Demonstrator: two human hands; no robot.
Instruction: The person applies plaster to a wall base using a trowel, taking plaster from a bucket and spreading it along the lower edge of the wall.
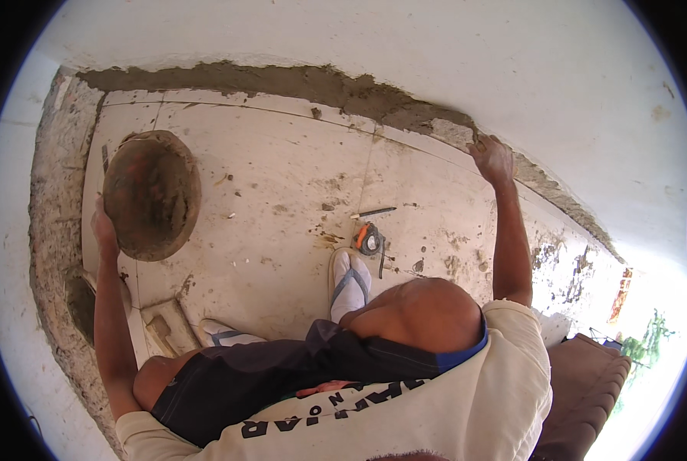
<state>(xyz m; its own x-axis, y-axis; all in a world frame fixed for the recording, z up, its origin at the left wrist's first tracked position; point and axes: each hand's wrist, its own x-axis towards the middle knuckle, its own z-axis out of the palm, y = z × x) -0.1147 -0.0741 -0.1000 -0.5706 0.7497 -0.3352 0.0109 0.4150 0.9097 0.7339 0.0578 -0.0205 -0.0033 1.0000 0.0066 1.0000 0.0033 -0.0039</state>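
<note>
A round, mortar-stained pan [150, 196] sits at left on the pale, dirty floor tiles [266, 200]. My left hand [102, 223] is at its left rim, fingers curled against it. My right hand [491, 160] is raised to a band of wet grey mortar [305, 84] along the foot of the white wall [451, 46], fingers bent against its edge; whether it holds something small is unclear. A pencil-like stick [374, 213] and an orange-and-black tape measure [368, 239] lie near my sandalled foot.
A rough unfinished strip [55, 161] runs along the left wall. A second container [81, 307] with grey contents and a rectangular float-like tool [167, 330] are at lower left. A brown ridged object [581, 392] stands at lower right, beside a bright opening with greenery.
</note>
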